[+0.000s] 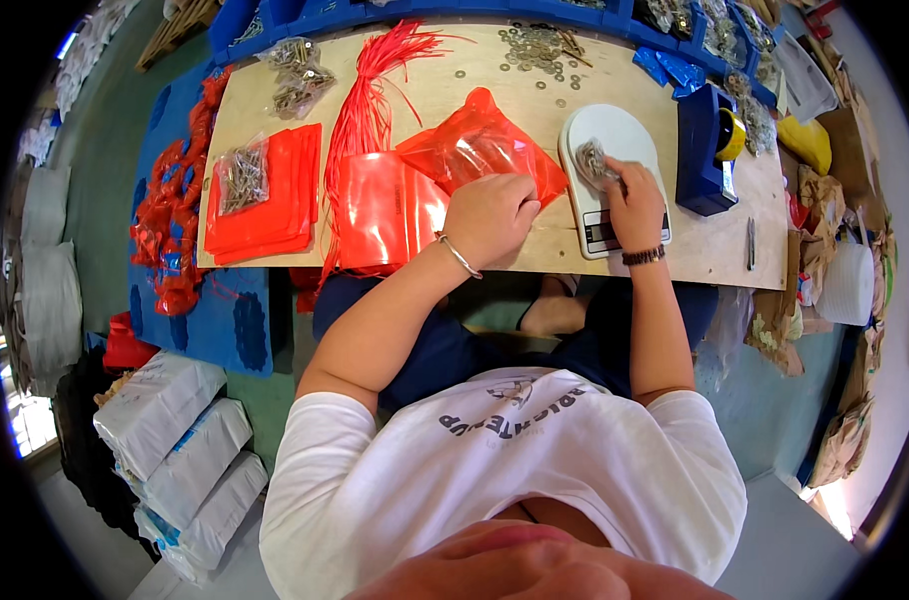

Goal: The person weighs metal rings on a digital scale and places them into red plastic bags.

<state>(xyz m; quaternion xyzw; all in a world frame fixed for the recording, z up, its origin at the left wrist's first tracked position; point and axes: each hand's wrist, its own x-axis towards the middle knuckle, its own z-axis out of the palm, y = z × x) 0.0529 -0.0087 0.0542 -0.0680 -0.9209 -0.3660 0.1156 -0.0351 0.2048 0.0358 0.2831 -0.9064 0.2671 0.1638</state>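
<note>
My right hand grips a small clear bag of metal hardware over the white kitchen scale. Part of that bag is hidden by my fingers. With its fingers curled, my left hand is closed on the near edge of a red plastic bag, which lies puffed up and creased on the table. The exact grip is hidden under the hand. Just left of it lie flat red plastic bags, glossy and overlapping.
A bundle of red ties lies behind the flat bags. Stacked red bags carry a clear bag of screws. Loose washers are scattered at the back. A blue tape dispenser and a pen are at right.
</note>
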